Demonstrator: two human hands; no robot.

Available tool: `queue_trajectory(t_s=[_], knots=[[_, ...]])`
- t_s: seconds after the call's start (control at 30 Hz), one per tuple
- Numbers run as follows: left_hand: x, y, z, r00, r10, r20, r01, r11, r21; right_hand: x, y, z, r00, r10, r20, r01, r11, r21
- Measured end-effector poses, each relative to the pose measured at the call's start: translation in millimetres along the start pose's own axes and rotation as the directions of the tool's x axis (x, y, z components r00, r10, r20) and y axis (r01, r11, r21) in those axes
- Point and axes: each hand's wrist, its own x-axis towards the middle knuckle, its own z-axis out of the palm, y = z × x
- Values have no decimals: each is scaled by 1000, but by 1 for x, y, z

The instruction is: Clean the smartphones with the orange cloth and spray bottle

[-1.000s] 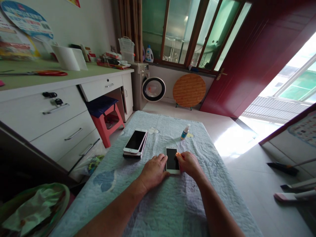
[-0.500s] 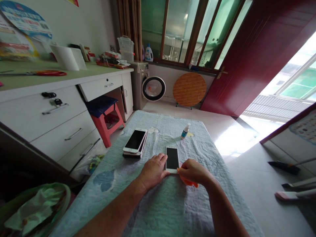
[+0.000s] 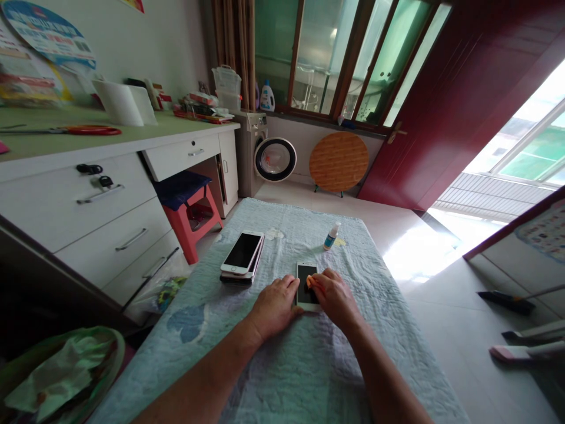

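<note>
A white smartphone (image 3: pixel 303 272) with a dark screen lies face up on the cloth-covered table. My left hand (image 3: pixel 274 303) grips its left edge, fingers along the side and thumb at the lower corner. Over the phone's right part, my right hand (image 3: pixel 336 299) pinches an orange cloth (image 3: pixel 310 282) against the screen; most of that cloth is hidden under the fingers. To the left sits a stack of phones (image 3: pixel 242 253), a white one on top. A small spray bottle (image 3: pixel 331 237) with a blue label stands upright beyond my right hand.
The pale blue quilted cover (image 3: pixel 265 377) spreads over the table. A white desk (image 3: pixel 110 206) runs along the left, with a red stool (image 3: pixel 188 221) beside it. At lower left is a green-rimmed bin (image 3: pixel 119 353). A washing machine (image 3: pixel 249 153) with its door open stands behind.
My right hand has moved from the phone's lower right corner up and left onto the screen, bringing the orange cloth along. My left hand stays at the left edge.
</note>
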Motion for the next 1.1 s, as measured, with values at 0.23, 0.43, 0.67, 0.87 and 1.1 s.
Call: queue_trajectory(t_s=[0.23, 0.43, 0.67, 0.87, 1.1], knots=[[2, -5, 3, 1000, 16, -16, -17, 1000, -21, 12, 9, 14, 998, 39, -49, -42, 997, -64], [2, -4, 3, 999, 23, -30, -24, 1000, -11, 43, 19, 14, 995, 93, -47, -100, 978, -182], [1, -3, 1, 1000, 14, -26, -15, 1000, -25, 69, 24, 16, 992, 119, 34, -109, 972, -209], [2, -3, 1, 1000, 6, -20, -7, 1000, -25, 79, 13, 20, 993, 58, 105, -33, 974, -225], [0, -3, 1, 999, 7, -36, -9, 999, -41, 87, -8, 28, 986, 54, 156, -23, 980, -199]])
